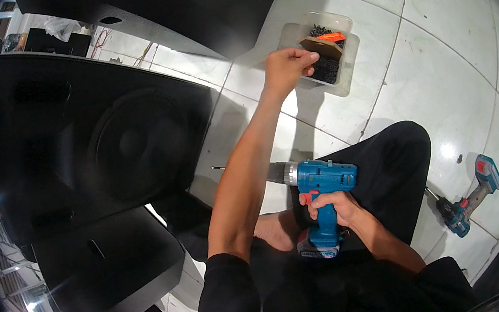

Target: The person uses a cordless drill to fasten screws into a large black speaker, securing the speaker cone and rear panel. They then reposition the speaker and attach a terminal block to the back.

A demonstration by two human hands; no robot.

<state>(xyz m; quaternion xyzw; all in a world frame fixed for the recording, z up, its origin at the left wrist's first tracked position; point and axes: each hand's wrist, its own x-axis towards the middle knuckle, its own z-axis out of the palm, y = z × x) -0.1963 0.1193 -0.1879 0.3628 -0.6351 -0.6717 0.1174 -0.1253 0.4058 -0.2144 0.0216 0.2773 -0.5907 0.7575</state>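
Note:
My right hand (336, 206) is wrapped round the grip of a blue cordless drill (328, 176), a finger by its red trigger. The drill lies level above my lap, its long bit pointing left past my left forearm. My left hand (291, 69) reaches forward, thumb and fingers pinched together at the near left side of a clear plastic box (346, 80). Whatever those fingers hold, if anything, is too small to make out. Small black screws (325, 70) fill the box on both sides of a brown divider (325, 47). An orange-red piece (331, 37) lies in its far part.
A large black speaker cabinet (130, 135) stands at the left, with another black cabinet (170, 13) beyond it and a third (110, 261) nearer me. On the white tiled floor (445, 81), a second cordless drill (468, 201) lies to my right.

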